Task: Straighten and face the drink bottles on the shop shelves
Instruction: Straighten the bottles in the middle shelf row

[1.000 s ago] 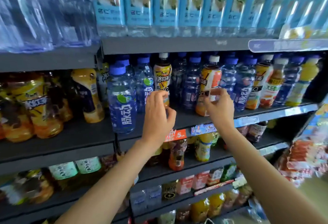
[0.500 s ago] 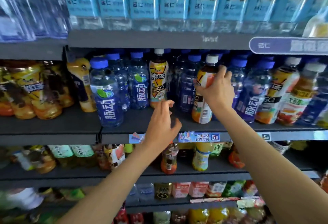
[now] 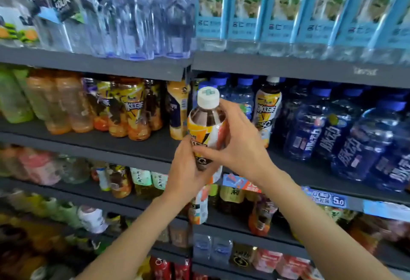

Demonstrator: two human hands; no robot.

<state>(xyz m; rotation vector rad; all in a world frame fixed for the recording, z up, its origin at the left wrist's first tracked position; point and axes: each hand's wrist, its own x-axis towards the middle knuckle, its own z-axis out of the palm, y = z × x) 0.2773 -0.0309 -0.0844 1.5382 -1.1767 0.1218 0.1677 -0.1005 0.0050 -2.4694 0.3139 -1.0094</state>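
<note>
Both hands clasp one iced tea bottle (image 3: 207, 124) in front of the shop shelves, held off the shelf & roughly upright, white cap (image 3: 208, 98) on top. The left hand (image 3: 188, 173) grips the lower half from below-left, fingers curled round the label; the right hand (image 3: 240, 144) wraps the upper body from the right, thumb across the front, fingers clamped round the back. Dark tea shows in the bottle's shoulder above a yellow, orange & white wrap.

Behind it, on the middle shelf (image 3: 142, 144), a matching tea bottle w/ white cap (image 3: 267, 111) stands upright just right of the held one, beside a row of blue-capped water bottles (image 3: 363, 142) – dark blue labels facing out. To the left on the same level, yellow-labelled tea bottles (image 3: 131, 111) & orange drink bottles (image 3: 64, 104) stand in a group, blurred. The top shelf carries clear water bottles w/ light blue labels (image 3: 281, 11) at right and purple-tinted clear bottles (image 3: 137, 13) at left. A price tag reading 5.0 (image 3: 328, 198) sits on the shelf edge at right – more assorted bottles fill the lower shelves, too blurred to tell apart
</note>
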